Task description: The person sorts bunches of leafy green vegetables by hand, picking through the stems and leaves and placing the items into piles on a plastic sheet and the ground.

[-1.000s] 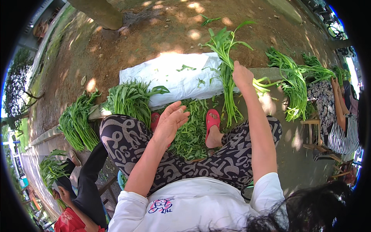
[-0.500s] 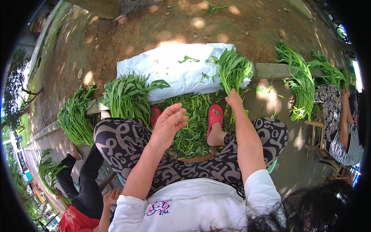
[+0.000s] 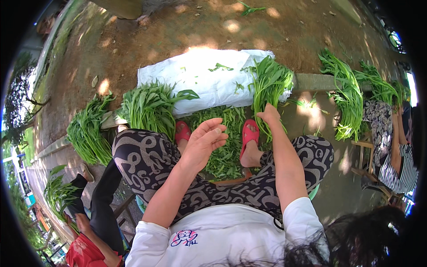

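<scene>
My left hand (image 3: pixel 207 139) hovers above the cut leaves between my feet, fingers loosely bent and holding nothing. At the right end of a white sack (image 3: pixel 204 73), a bunch of long-stemmed leafy greens (image 3: pixel 270 78) hangs over the edge, its stems pointing toward me. My right hand (image 3: pixel 270 117) is against the lower stems on their right side, thumb held away from the fingers; it seems loose rather than gripping. Another bunch of greens (image 3: pixel 149 104) drapes at the sack's left end. Loose leaf pieces (image 3: pixel 224 155) cover the ground between my red sandals (image 3: pixel 250 132).
A low beam (image 3: pixel 311 82) runs beneath the sack, with more greens (image 3: pixel 89 129) at left and a long bunch (image 3: pixel 344 93) at right. On the left, a person in a red shirt (image 3: pixel 82 251) holds greens (image 3: pixel 58 193). Another person in striped clothing (image 3: pixel 398 169) sits at right.
The right-hand bunch has spread and its stems now lie over the edge; my right hand's grip on them has loosened. The red-shirted person's hand has moved to their greens.
</scene>
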`<state>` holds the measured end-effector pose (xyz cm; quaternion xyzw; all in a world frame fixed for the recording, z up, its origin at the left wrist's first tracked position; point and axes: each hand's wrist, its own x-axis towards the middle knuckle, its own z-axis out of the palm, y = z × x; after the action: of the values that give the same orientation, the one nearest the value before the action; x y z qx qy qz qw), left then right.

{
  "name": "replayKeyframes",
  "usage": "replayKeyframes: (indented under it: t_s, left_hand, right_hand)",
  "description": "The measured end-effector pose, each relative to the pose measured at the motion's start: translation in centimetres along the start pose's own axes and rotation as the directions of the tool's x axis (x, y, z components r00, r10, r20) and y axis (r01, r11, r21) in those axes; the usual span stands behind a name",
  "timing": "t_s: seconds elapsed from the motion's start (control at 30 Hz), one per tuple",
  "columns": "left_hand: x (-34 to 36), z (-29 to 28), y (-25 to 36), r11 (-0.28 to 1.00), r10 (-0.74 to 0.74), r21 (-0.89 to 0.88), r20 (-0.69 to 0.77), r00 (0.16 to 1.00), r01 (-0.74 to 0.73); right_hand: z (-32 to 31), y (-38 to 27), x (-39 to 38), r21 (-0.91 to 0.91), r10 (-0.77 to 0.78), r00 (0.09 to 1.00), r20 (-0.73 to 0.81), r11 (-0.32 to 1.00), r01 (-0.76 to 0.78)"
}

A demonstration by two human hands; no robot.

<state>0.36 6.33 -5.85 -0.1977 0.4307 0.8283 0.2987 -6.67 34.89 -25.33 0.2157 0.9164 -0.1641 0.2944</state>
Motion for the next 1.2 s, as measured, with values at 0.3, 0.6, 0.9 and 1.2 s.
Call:
replayKeyframes:
  t_s: [0.3,0.6,0.9,1.2]
  left_hand:
    - [0.0,1.3,-0.8,0.986,0.097,0.14,-0.01,0.995,-0.095]
    - [-4.3,6.0,0.2,-0.002,0.85,0.573,0.433,0.301,-0.819]
    - [-13.0,-2.1,4.6,-0.109,0.981,0.81,0.183,0.072,-0.577]
    - [-8.1,-29.4,1.4,0.464,0.831,0.876,-0.382,0.404,-0.128]
  right_hand:
    - [0.3,-6.4,-2.1,0.112,-0.396,0.895,-0.205,0.899,0.423]
    - [-3.9,-22.7,-16.9,0.673,-0.604,0.593,-0.532,0.123,0.729]
    - [-5.9,-24.6,-24.5,0.152,-0.703,0.219,-0.677,0.158,0.976]
    - [-5.9,-22.7,-23.0,0.127,-0.679,0.232,-0.696,0.203,0.971]
